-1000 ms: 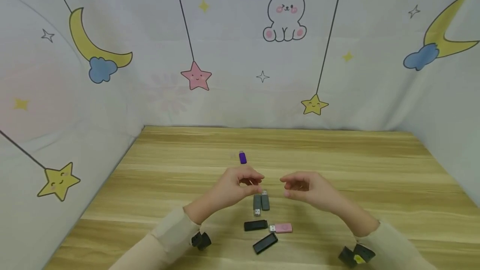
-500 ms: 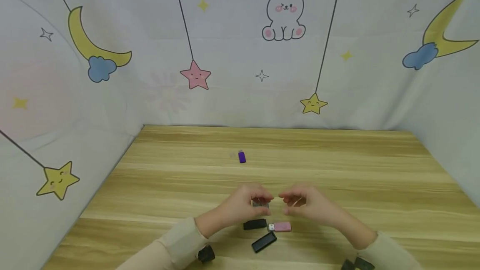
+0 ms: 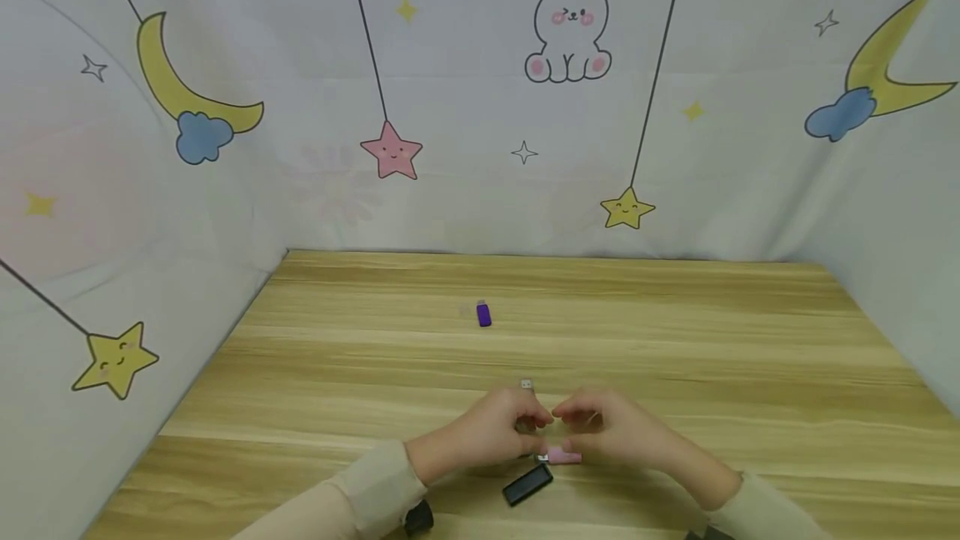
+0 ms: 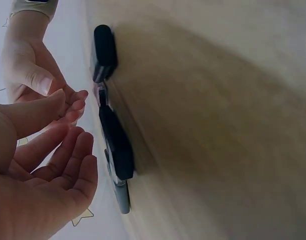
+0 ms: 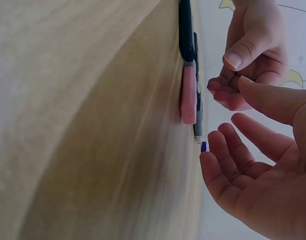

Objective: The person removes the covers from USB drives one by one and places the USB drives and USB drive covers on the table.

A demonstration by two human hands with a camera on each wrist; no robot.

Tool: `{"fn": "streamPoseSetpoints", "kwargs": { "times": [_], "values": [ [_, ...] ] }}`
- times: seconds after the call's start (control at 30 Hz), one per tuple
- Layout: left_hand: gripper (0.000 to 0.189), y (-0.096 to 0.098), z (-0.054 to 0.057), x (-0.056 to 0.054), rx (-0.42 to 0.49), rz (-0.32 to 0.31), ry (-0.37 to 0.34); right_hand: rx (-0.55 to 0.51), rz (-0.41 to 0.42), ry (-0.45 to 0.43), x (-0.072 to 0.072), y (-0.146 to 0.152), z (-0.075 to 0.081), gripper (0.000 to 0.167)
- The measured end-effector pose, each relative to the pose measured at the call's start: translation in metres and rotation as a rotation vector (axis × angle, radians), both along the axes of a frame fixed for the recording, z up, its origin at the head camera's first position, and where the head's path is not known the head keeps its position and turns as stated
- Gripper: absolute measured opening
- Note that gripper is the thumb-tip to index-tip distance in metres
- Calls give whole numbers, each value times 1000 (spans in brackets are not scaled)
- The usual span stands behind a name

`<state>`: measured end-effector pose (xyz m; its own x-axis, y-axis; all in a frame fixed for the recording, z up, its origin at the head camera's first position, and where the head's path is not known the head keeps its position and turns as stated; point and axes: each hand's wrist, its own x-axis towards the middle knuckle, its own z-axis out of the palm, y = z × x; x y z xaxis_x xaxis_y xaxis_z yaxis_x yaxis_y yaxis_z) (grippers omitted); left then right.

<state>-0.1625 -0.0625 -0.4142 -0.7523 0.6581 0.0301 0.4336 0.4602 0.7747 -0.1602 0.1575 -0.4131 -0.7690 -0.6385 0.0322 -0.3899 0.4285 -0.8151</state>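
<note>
Both of my hands hover palm to palm above a group of USB sticks, fingers loosely bent and nothing between them. In the head view my left hand [image 3: 495, 432] covers most of the grey sticks, though one metal plug [image 3: 527, 384] shows past its knuckles. My right hand [image 3: 618, 432] is just to the right, its fingertips right by the left hand's. Below the fingertips lies a pink USB stick [image 3: 566, 457], also in the right wrist view [image 5: 189, 95]. A black USB stick [image 3: 528, 485] lies nearer me. The left wrist view shows another black stick [image 4: 115, 142] and a grey one [image 4: 122, 197].
A purple USB stick [image 3: 483, 315] lies alone farther back on the wooden table [image 3: 712, 323]. White cloth [image 3: 465, 215] printed with stars, moons and a rabbit hangs behind the table and at both sides.
Both hands have moved toward me, from over the grey sticks to over the black and pink ones, and drawn closer together. The sticks have stayed in place.
</note>
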Motion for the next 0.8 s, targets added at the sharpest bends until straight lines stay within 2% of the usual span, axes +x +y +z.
{"fn": "streamPoseSetpoints", "kwargs": {
  "times": [0.13, 0.3, 0.63, 0.8],
  "values": [
    [22, 0, -1, 0, -42, 4, -1, 19, 2, -37, 1, -2, -3, 33],
    [21, 1, -3, -1, -78, -19, 17, 15, 15, -76, 3, -5, -6, 35],
    [20, 5, -4, -4, -144, -19, 35, 50, 45, -19, 1, -7, -9, 30],
    [21, 7, -4, -4, -176, -23, 68, 64, 46, 6, 1, -10, -10, 28]
  ]
}}
